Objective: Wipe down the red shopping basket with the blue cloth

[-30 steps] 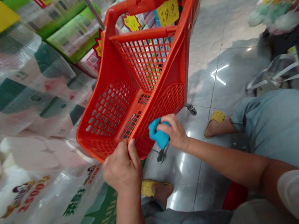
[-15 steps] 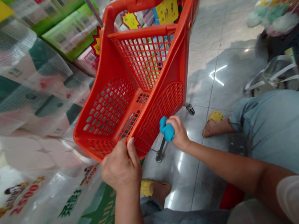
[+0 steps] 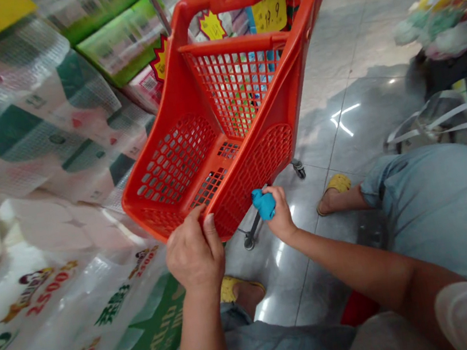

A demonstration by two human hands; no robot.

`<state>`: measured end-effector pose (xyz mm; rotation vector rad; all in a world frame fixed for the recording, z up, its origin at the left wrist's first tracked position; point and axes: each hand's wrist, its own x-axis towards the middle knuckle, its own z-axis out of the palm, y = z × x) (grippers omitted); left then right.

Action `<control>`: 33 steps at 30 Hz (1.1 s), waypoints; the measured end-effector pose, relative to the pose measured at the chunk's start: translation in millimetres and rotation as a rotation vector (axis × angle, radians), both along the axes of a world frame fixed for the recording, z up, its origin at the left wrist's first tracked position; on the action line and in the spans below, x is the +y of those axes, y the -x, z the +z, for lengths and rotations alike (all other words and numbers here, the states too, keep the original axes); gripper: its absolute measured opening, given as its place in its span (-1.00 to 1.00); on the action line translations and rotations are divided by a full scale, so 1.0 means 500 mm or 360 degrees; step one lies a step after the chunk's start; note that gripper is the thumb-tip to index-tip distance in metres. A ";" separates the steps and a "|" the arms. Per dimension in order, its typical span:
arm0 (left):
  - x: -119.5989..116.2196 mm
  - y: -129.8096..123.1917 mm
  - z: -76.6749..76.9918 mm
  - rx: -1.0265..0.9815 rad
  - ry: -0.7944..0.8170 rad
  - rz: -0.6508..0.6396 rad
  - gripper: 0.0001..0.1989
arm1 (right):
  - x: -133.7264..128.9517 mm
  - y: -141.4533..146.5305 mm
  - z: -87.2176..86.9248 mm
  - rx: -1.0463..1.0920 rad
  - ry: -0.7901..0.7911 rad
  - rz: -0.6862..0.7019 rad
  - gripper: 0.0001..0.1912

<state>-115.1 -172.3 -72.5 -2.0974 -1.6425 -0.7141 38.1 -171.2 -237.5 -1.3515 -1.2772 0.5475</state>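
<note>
An orange-red plastic shopping cart [image 3: 213, 157] with meshed sides stands in front of me, its inside bare. My left hand [image 3: 195, 250] grips the near corner of its rim, thumb on the outside and fingers over the edge. Lower and to the right, my right hand [image 3: 279, 210] is closed around a crumpled blue cloth [image 3: 264, 204]. Part of the cloth bulges out between the fingers, beside the cart's side wall. Whether the cloth touches the wall I cannot tell.
Wrapped paper packs [image 3: 40, 130] are stacked along the left, close to the cart. A caster [image 3: 299, 169] shows under the cart on the grey tiled floor [image 3: 355, 53]. At right are a grey-white bag [image 3: 435, 126] and plush items [image 3: 442, 24]. My yellow shoes [image 3: 339, 183] are below.
The cart and my left hand sit slightly farther right in view, as do the shelves. My left index finger has lifted a little on the rim. The blue cloth stays in my right hand.
</note>
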 end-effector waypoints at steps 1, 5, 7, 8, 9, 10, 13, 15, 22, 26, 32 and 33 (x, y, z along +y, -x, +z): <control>-0.001 0.001 -0.001 -0.0053 -0.0023 -0.0037 -0.71 | -0.010 0.016 0.009 0.0011 0.0003 0.0041 -0.51; -0.008 0.011 -0.007 -0.0314 -0.0030 -0.0156 -0.76 | -0.078 0.095 0.062 0.0018 -0.0099 0.0504 -0.47; -0.011 0.023 -0.011 -0.0452 -0.0039 -0.0213 -0.76 | -0.084 0.095 0.081 0.0044 -0.0146 0.0608 -0.52; -0.011 0.031 -0.013 -0.0499 -0.0035 -0.0233 -0.76 | -0.076 0.084 0.087 0.0070 -0.0155 0.0539 -0.55; -0.011 0.040 -0.015 -0.0528 -0.0019 -0.0245 -0.76 | -0.064 0.069 0.092 0.0100 -0.0154 0.0411 -0.59; -0.010 0.049 -0.018 -0.0539 0.0010 -0.0255 -0.75 | -0.051 0.054 0.097 0.0128 -0.0147 0.0256 -0.61; -0.007 0.071 -0.024 -0.0509 0.0080 -0.0290 -0.72 | -0.032 0.042 0.114 0.0157 -0.0137 0.0063 -0.59; -0.005 0.077 -0.026 -0.0482 0.0059 -0.0321 -0.70 | -0.047 0.064 0.124 0.0100 -0.0145 0.0254 -0.51; -0.010 0.074 -0.021 -0.0396 0.0033 -0.0381 -0.68 | -0.069 0.034 0.070 -0.0306 -0.0119 0.0573 -0.60; -0.028 0.055 -0.017 -0.0384 0.0071 -0.0427 -0.68 | -0.060 -0.078 0.121 -0.0318 -0.0151 0.0334 -0.57; -0.067 0.008 -0.005 -0.0302 0.0139 -0.0584 -0.69 | -0.084 -0.090 0.332 -0.0716 -0.0580 0.0525 -0.53; -0.071 0.004 -0.003 -0.0264 0.0146 -0.0641 -0.69 | -0.082 -0.090 0.349 -0.0885 -0.0548 0.0618 -0.50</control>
